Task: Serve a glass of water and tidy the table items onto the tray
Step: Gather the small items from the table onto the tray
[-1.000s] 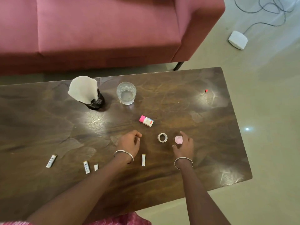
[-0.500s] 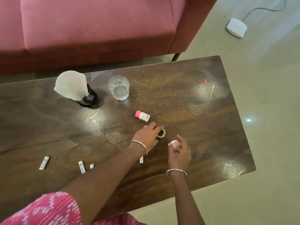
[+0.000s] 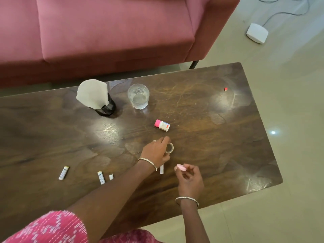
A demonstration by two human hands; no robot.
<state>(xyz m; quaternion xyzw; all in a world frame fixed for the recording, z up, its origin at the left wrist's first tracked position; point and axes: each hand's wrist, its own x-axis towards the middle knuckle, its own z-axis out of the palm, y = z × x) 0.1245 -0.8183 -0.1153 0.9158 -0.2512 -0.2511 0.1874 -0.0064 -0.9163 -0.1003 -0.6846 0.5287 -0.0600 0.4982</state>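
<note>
My left hand [image 3: 156, 151] grips a small open white container [image 3: 169, 148] lifted a little off the dark wooden table [image 3: 219, 137]. My right hand [image 3: 190, 179] pinches a small pink lid [image 3: 181, 167] between thumb and fingers, nearer to me. A white bottle with a pink cap [image 3: 162, 125] lies on its side just beyond the left hand. Further back stands a glass of water [image 3: 138, 98], and left of it a black mesh cup with white paper napkins [image 3: 99, 98]. No tray is in view.
Several small white sachets [image 3: 63, 172] [image 3: 101, 177] [image 3: 161, 169] lie near the table's front edge. A tiny red scrap [image 3: 225, 89] sits at the far right. A pink sofa [image 3: 108, 32] stands behind the table; a white box with a cable [image 3: 257, 32] is on the floor.
My left hand reached right and took hold of the white container. My right hand picked the pink lid up off the table and drew it back toward me.
</note>
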